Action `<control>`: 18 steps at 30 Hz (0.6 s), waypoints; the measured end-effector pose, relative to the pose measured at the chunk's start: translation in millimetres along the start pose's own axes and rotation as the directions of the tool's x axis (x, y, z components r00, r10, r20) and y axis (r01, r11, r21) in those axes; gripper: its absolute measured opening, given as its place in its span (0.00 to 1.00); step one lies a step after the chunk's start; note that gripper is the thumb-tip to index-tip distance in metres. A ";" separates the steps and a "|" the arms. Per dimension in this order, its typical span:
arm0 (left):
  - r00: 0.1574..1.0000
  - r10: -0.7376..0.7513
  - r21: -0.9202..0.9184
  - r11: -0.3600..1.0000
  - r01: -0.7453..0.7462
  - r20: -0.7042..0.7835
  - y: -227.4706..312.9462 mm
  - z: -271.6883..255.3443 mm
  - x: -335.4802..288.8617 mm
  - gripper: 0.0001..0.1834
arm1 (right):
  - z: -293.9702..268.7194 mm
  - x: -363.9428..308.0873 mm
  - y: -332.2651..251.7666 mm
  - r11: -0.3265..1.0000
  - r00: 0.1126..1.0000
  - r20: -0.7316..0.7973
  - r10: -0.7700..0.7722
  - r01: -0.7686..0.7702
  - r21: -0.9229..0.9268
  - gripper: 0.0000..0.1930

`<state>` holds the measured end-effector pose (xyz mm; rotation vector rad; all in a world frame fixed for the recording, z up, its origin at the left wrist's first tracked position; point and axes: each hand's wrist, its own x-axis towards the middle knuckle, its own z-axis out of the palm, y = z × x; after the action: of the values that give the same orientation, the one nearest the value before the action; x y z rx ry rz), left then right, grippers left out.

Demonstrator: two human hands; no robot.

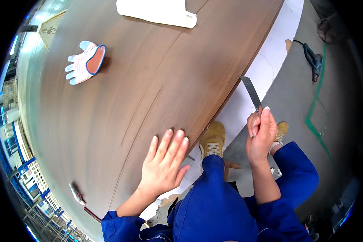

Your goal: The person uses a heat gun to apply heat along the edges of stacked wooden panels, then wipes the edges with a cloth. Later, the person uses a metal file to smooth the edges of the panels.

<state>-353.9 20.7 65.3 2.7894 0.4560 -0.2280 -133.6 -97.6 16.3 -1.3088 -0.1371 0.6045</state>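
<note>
A large brown wood-grain panel (109,117) stretches out before me, with long dark lines along it. My left hand (163,163) rests on its near part, palm down and fingers spread, holding nothing. Beyond the panel's right edge, my right hand (262,135) is closed around the lower end of a long, segmented snap-off knife blade (251,92). The blade points up and away, its tip in view close to the panel's edge; whether it touches cannot be told. My fingers hide whatever handle there may be.
A white work glove (81,66) with a blue cuff lies on the panel, and a white sheet (161,12) farther off. White paper (266,60) runs along under the right edge. On the grey floor at right lies a heat gun (313,60). My yellow shoe (212,139) is beside the edge.
</note>
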 end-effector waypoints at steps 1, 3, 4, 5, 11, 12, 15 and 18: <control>0.999 0.034 0.073 0.997 -0.034 0.010 2.2 1.7 -4.5 0.40 | -1.9 -2.9 1.9 1.000 1.000 0.010 0.006 -0.006 0.003 0.22; 0.998 0.019 0.015 1.000 -0.018 -0.054 5.9 3.2 -4.4 0.35 | -8.4 -8.4 10.0 1.000 0.999 0.037 -0.010 0.010 -0.006 0.22; 0.997 0.041 0.038 0.999 -0.039 -0.064 4.7 3.3 -3.5 0.33 | -11.5 -12.3 13.8 1.000 0.999 0.047 -0.017 0.017 -0.011 0.22; 0.995 0.064 0.061 0.996 -0.060 -0.073 3.9 3.5 -3.0 0.32 | -13.8 -16.3 16.6 1.000 0.999 0.042 -0.016 0.016 0.007 0.22; 0.981 0.052 -0.016 0.998 -0.056 -0.186 -2.2 2.3 -7.0 0.35 | -18.6 -38.0 31.0 0.996 1.000 0.018 -0.018 0.016 0.085 0.21; 0.964 -0.018 -0.115 0.993 -0.014 -0.265 1.3 7.4 -4.5 0.36 | -24.9 -39.0 33.8 0.995 0.996 0.060 -0.061 0.055 0.089 0.21; 0.954 -0.160 -0.148 0.981 0.126 -0.253 10.2 15.4 -29.2 0.43 | -30.7 -56.5 31.6 0.991 0.996 0.025 -0.088 0.085 0.101 0.22; 0.972 -0.145 0.067 0.985 0.160 -0.183 18.0 23.8 -67.9 0.40 | -37.2 -72.5 33.2 0.993 0.996 -0.029 -0.081 0.083 0.084 0.23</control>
<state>-414.0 -22.5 61.6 2.8688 0.7211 -0.0307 -189.9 -160.9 -7.7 -1.2219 -0.1423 0.5179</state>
